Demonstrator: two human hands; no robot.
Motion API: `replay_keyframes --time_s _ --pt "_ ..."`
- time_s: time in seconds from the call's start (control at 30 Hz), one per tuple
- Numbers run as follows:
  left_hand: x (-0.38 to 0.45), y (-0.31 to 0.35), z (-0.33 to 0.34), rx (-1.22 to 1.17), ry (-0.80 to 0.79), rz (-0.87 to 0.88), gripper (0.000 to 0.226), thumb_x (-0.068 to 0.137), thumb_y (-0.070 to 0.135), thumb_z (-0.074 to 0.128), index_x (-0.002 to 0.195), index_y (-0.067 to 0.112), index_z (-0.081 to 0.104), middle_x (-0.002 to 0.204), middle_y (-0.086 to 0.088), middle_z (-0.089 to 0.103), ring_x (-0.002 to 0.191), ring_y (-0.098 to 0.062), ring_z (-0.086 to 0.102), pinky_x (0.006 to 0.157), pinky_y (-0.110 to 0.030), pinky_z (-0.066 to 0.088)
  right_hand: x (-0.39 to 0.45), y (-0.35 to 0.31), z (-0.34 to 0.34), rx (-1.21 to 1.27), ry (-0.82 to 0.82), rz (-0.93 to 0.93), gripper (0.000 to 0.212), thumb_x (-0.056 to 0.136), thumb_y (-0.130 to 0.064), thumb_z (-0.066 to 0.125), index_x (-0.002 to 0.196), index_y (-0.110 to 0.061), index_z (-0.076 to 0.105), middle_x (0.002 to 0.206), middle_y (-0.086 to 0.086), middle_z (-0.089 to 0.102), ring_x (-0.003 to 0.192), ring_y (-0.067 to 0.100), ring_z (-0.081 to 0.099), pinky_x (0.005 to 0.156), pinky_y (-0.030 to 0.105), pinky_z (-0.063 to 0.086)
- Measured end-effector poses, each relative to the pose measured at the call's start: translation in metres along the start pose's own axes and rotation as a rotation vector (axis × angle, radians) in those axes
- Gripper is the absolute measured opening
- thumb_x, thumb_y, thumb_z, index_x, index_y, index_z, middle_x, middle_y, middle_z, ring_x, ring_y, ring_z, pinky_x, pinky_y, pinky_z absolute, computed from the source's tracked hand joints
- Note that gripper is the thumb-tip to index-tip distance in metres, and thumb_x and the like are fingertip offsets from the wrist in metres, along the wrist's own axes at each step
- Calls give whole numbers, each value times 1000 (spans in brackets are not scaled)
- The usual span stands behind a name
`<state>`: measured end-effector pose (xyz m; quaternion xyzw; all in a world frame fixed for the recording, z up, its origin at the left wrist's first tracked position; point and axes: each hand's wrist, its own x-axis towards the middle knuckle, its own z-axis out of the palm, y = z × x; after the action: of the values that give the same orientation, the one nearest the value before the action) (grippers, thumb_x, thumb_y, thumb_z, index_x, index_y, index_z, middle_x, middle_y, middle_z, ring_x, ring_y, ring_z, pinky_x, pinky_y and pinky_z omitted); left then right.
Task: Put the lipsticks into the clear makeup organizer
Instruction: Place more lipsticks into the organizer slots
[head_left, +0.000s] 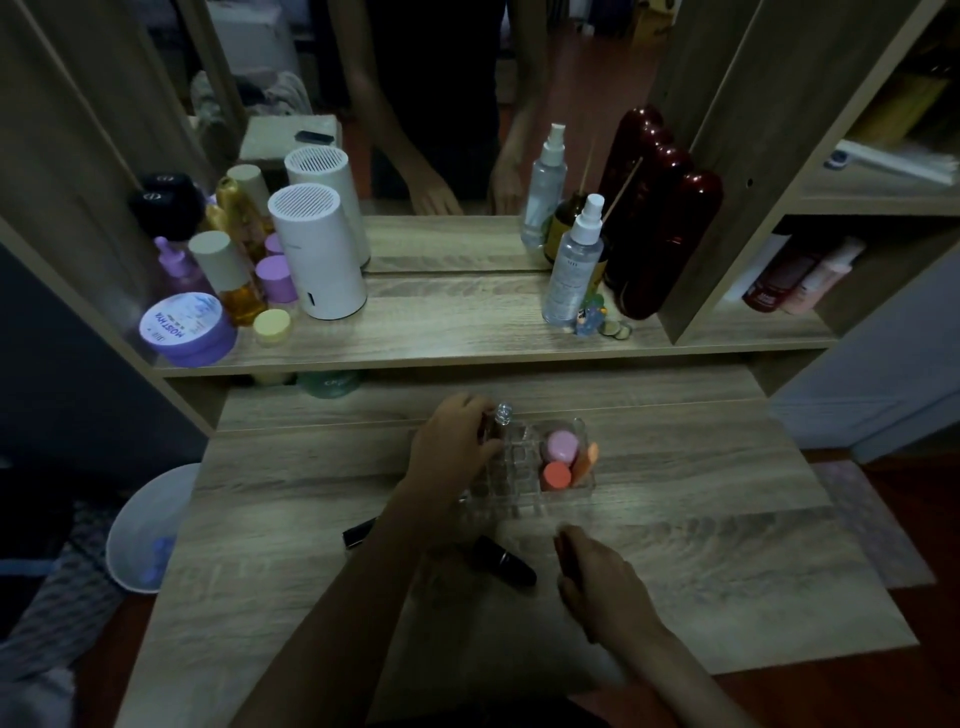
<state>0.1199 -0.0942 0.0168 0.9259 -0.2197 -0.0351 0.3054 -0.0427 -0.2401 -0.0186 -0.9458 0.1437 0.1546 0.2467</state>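
Observation:
The clear makeup organizer (524, 496) stands mid-table, with pink and orange round items in its right compartment. My left hand (452, 449) is at its back left corner, closed on a lipstick with a clear cap (501, 418) held upright over a slot. My right hand (605, 584) rests on the table in front of the organizer, fingers closed around a dark reddish lipstick (566, 558). A black lipstick (506, 561) lies on the table between my arms. Another dark lipstick (358, 531) lies left of my left forearm, partly hidden.
A raised shelf behind holds a white cylinder (317, 254), purple jars (187, 328), spray bottle (574, 265) and dark red bottles (660, 234) before a mirror. A white bin (150, 530) sits left of the table on the floor.

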Motion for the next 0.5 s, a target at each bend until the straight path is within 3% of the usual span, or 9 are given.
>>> replay_keyframes --time_s 0.07,0.2,0.37,0.5 --pt "0 1 1 7 18 7 36 78 27 67 111 17 58 112 -5 59 103 -20 56 81 -29 44 0 1 -1 18 9 2 33 83 -15 55 114 -19 45 107 9 67 97 28 64 76 36 49" --pt "1 -1 1 3 42 16 30 80 29 63 108 18 60 108 -5 61 99 -21 58 82 -36 51 0 6 -4 128 -2 -9 42 80 -18 62 119 -21 47 98 8 69 88 24 65 73 35 50" --pt "2 -2 1 -25 66 14 30 80 27 64 108 15 62 107 -6 62 98 -20 58 75 -24 37 -4 3 -23 251 38 -49 47 76 -18 69 119 -29 52 80 10 72 71 21 68 68 36 55" --pt "-2 -8 -2 -69 81 -8 35 80 26 65 113 15 59 114 -6 59 103 -19 56 83 -27 44 -7 -12 -55 288 58 -108 50 77 -9 67 116 -36 52 84 13 70 73 23 66 69 36 53"
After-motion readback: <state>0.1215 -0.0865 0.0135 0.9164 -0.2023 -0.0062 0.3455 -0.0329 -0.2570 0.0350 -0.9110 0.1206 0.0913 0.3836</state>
